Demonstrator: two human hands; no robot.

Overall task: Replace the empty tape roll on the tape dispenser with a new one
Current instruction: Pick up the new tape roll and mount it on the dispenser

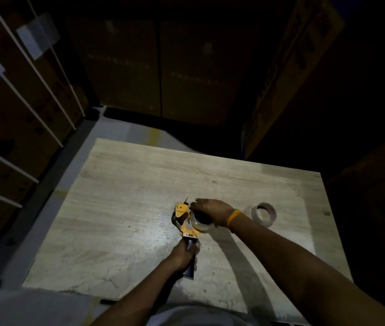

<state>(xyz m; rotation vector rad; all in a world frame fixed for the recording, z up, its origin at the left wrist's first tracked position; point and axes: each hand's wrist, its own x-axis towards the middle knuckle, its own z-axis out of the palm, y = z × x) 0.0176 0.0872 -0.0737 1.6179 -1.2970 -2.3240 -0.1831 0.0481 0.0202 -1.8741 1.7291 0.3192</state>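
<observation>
Both hands' fingers (pixel 195 204) clasp dispenser (pixel 185 220).

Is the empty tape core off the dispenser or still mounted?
Off. The empty core lies on the table, apart from the dispenser.

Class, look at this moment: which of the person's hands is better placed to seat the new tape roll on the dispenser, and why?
The right hand: it rests on the tape roll at the dispenser. The left hand is busy gripping the handle.
</observation>
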